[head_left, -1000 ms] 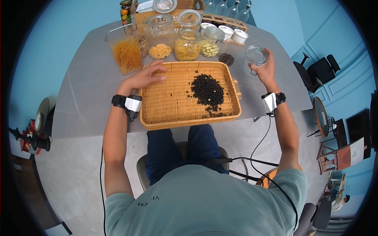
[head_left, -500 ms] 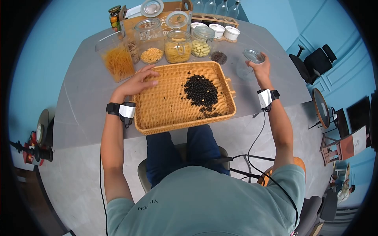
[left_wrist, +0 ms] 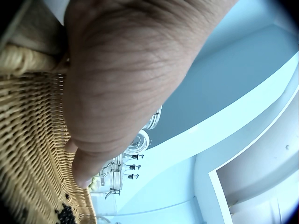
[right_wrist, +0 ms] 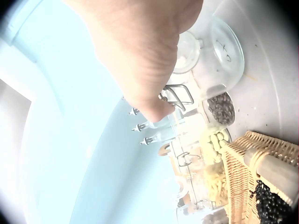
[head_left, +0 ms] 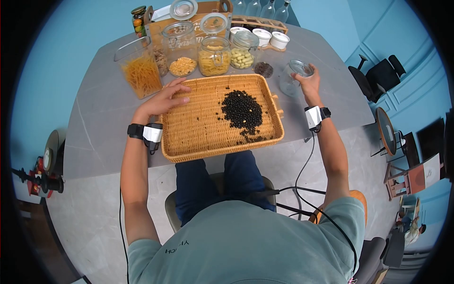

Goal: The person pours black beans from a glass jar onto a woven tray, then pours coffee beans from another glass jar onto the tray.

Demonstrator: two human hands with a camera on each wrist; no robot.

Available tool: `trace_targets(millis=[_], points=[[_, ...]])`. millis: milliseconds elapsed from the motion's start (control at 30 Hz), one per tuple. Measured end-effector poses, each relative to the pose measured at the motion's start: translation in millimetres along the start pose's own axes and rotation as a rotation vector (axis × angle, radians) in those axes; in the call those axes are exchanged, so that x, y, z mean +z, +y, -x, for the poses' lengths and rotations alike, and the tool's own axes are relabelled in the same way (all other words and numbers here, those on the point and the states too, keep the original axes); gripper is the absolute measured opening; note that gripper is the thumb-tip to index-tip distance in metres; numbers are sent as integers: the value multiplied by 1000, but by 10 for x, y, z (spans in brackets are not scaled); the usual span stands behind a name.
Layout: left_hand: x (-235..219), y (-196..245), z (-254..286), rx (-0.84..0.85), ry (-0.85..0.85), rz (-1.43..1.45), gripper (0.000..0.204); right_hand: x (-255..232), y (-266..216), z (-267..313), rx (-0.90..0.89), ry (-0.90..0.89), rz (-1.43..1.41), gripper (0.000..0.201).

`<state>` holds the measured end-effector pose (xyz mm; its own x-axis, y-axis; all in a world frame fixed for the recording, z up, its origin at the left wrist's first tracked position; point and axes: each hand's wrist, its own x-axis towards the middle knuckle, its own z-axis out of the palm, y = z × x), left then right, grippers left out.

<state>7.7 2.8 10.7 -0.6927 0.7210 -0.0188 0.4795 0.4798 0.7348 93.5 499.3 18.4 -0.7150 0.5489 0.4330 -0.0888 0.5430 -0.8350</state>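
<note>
As before, jar [head_left: 292, 78] nearer tray [head_left: 189, 142]

Jars [head_left: 213, 56] crowd the counter [head_left: 101, 123] behind the tray [head_left: 198, 125]; bare counter lies open to its left and right.

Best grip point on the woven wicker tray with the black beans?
Take the woven wicker tray by its short-end handle, coming from its right side. The beans are piled toward that end, and the left hand already rests on the far left rim.
</note>
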Motion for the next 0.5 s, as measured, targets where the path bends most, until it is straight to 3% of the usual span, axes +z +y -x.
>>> trace_targets(millis=[233, 500], points=[[8, -50, -15, 21, 5, -2, 43, 33, 87, 3, -50, -34, 6, 98], [10, -52, -20, 32, 10, -20, 42, -91, 140, -20, -22, -62, 6, 113]])
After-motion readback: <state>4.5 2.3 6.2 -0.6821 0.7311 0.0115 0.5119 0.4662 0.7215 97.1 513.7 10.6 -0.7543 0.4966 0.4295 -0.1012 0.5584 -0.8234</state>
